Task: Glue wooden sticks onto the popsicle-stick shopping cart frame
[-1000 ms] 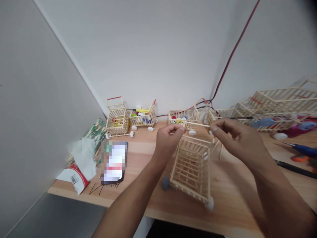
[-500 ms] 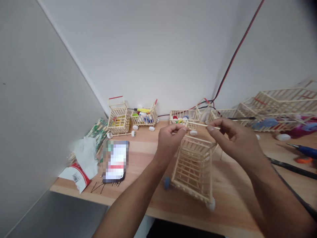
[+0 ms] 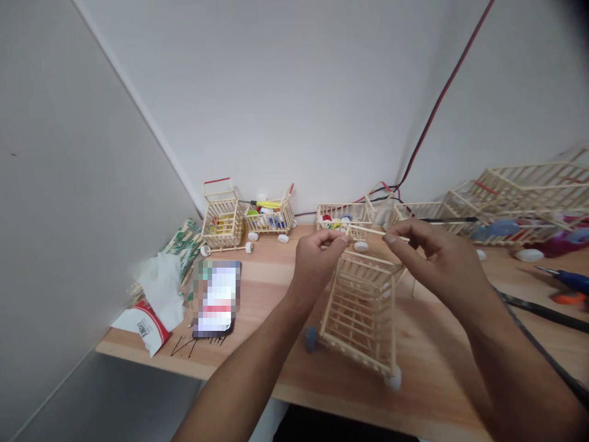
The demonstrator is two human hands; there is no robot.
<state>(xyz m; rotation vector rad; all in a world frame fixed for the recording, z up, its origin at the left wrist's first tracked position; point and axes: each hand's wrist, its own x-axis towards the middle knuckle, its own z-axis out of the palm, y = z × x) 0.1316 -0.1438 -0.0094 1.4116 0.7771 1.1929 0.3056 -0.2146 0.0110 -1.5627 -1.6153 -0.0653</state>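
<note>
A thin pale wooden stick (image 3: 368, 230) spans the gap between my two hands. At its left end, the thumb and fingertips of my left hand (image 3: 317, 261) pinch it. My right hand (image 3: 435, 258) grips the other end between thumb and forefinger. Just below the hands, a small shopping cart (image 3: 361, 313) built of wooden sticks stands tilted on the table, with a white wheel (image 3: 393, 377) and a blue wheel (image 3: 311, 337) at its near end. The far part of this cart is partly hidden behind my hands.
Several finished stick carts, such as one with a red handle (image 3: 223, 224), line the wall. Left on the wooden table (image 3: 257, 294) lie a phone (image 3: 217, 299), a tissue pack (image 3: 146, 325) and wrapped sticks (image 3: 184, 236). A blue-handled tool (image 3: 568, 279) and black cable (image 3: 547, 313) lie right.
</note>
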